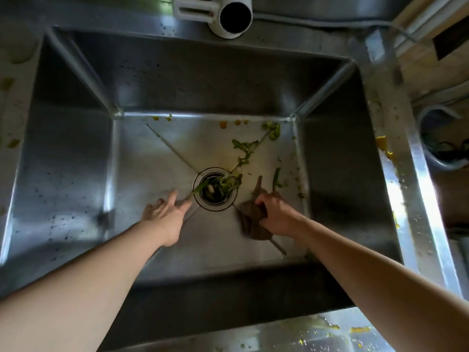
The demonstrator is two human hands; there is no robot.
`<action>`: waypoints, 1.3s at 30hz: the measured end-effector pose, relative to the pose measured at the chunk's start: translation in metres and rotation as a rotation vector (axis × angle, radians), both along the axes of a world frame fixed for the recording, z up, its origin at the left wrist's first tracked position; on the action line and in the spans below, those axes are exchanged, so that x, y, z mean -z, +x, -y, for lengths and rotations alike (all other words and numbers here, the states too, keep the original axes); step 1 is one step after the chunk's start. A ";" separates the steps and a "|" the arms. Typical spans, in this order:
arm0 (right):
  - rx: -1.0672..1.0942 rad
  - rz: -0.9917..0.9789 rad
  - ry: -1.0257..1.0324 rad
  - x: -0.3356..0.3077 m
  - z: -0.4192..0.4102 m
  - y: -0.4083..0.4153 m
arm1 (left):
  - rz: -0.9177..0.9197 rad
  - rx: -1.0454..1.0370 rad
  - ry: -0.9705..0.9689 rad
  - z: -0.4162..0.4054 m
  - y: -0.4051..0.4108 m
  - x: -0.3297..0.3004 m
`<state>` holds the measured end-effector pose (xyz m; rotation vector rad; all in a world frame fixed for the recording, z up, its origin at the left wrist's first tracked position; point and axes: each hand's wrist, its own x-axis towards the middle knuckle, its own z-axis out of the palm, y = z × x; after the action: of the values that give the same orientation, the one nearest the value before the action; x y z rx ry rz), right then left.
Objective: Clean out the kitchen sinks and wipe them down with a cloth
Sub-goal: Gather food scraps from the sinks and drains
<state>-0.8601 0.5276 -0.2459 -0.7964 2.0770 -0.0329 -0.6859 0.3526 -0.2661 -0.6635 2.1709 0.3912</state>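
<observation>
I look down into a deep steel sink [76, 153]. Its round drain [215, 189] sits mid-floor, stuffed with green vegetable scraps. More green scraps [247, 148] trail from the drain toward the far right corner, and small orange bits [223, 124] lie along the back edge. My left hand [165, 212] reaches in with fingers spread, fingertips near a green stem at the drain's left rim. My right hand [272, 212] grips a brown cloth [253, 222] bunched on the sink floor just right of the drain.
A white faucet spout [234, 19] overhangs the back rim. The right rim [403, 199] and front ledge [330, 331] carry yellow-orange smears and water drops. A dark bucket [441, 146] holding something green stands beyond the right rim.
</observation>
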 end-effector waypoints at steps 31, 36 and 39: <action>0.225 -0.882 -0.150 -0.107 -0.133 -0.060 | -0.265 0.160 0.113 -0.131 -0.116 0.030; 0.239 -0.886 -0.128 -0.104 -0.133 -0.060 | -0.423 0.213 0.096 -0.129 -0.112 0.008; 0.247 -0.875 -0.123 -0.104 -0.131 -0.058 | -0.524 0.372 0.175 -0.137 -0.104 -0.008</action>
<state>-0.9183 0.6591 -0.1421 -0.6800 3.0201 0.0661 -0.7896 0.4900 -0.2585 -0.0464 2.6437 0.5935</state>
